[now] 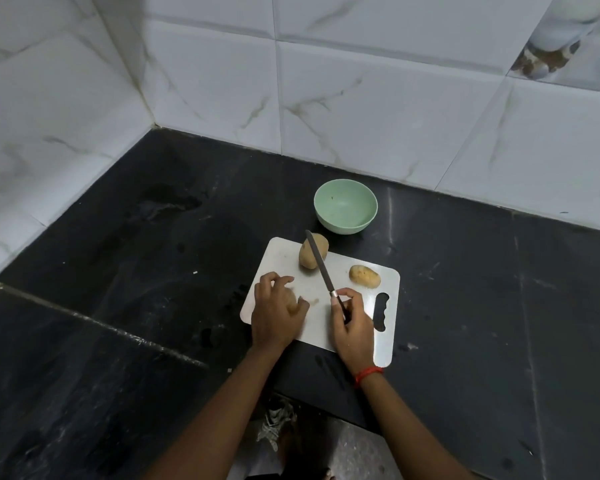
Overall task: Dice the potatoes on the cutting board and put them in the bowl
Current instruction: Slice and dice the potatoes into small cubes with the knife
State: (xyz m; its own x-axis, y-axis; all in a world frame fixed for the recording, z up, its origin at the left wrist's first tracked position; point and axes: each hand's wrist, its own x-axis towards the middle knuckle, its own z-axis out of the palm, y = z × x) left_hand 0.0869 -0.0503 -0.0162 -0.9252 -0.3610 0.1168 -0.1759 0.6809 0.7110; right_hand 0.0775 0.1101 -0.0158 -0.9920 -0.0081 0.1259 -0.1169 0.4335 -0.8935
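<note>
A white cutting board (361, 271) lies on the black counter. My left hand (274, 317) curls over a potato (292, 301) at the board's near left, mostly hiding it. My right hand (352, 327) grips the dark handle of a knife (319, 263), whose blade points away and crosses in front of a larger whole potato (309, 256) at the board's far edge. A smaller whole potato (364, 274) rests at the board's right. Just beyond the board stands a pale green bowl (345, 206) that looks empty.
The black stone counter (153, 271) meets white marble-pattern wall tiles (361, 98) at the back and left, forming a corner. The counter's front edge runs just below the board, with the floor and a crumpled cloth (274, 424) visible beneath.
</note>
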